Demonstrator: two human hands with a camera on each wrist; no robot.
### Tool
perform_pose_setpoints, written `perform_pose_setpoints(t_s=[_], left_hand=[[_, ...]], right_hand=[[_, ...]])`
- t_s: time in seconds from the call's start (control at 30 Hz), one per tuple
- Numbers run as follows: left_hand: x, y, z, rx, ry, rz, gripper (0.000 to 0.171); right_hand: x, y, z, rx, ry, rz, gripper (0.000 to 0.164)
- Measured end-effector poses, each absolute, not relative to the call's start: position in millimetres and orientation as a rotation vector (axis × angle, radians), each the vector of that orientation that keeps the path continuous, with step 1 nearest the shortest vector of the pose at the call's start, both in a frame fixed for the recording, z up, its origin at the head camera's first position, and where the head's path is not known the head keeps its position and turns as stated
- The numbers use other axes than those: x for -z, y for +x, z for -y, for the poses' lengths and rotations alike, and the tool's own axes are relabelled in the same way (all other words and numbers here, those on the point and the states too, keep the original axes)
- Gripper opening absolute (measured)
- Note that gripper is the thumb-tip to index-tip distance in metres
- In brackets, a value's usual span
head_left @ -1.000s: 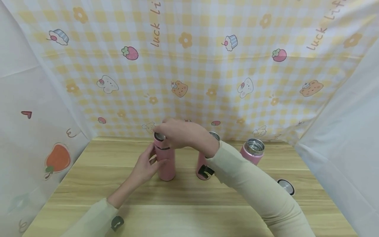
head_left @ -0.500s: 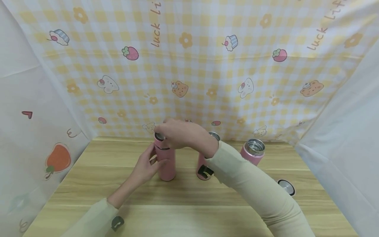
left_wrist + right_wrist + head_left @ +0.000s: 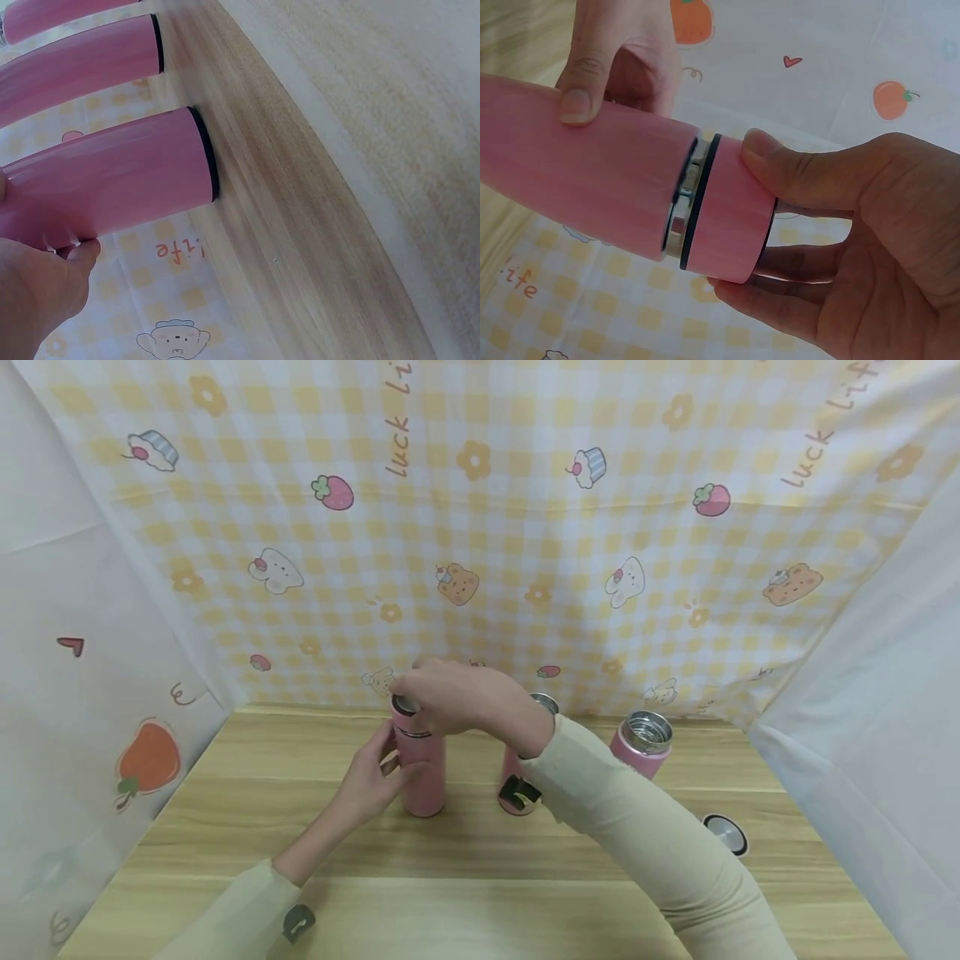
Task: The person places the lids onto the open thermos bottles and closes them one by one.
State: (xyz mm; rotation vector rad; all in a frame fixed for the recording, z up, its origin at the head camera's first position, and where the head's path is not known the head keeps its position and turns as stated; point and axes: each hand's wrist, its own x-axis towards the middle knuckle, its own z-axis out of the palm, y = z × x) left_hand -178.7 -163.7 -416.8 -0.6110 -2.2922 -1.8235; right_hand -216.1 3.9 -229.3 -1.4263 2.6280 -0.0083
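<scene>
A pink thermos bottle [image 3: 424, 785] stands upright on the wooden table, left of two more like it. Low on its body, my left hand [image 3: 367, 785] wraps fingers and thumb around it. My right hand [image 3: 457, 697] grips its pink lid [image 3: 731, 210] from above, thumb on one side and fingers on the other. In the right wrist view a strip of the silver neck [image 3: 685, 202] shows between lid and body. The left wrist view shows the bottle's black base rim [image 3: 204, 154] on the table.
A second pink bottle [image 3: 512, 768], partly behind my right wrist, shows a silver mouth. The third bottle [image 3: 637, 747] stands lidless farther right. A loose lid [image 3: 726, 834] lies at the right of the table [image 3: 480, 910]. A checked cloth [image 3: 525, 527] hangs behind.
The view has shifted very slightly. Both hands keep their places on the bottle and its lid.
</scene>
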Motion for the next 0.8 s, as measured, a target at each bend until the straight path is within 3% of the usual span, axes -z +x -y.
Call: perform_pose_setpoints(t_s=[0.8], left_hand=[[413.1,-176.2,164.0,1.838,-0.612,2.316,0.071]], right_hand=[[230.1,-215.9,-4.9,0.066,-1.432,-2.696,0.022]])
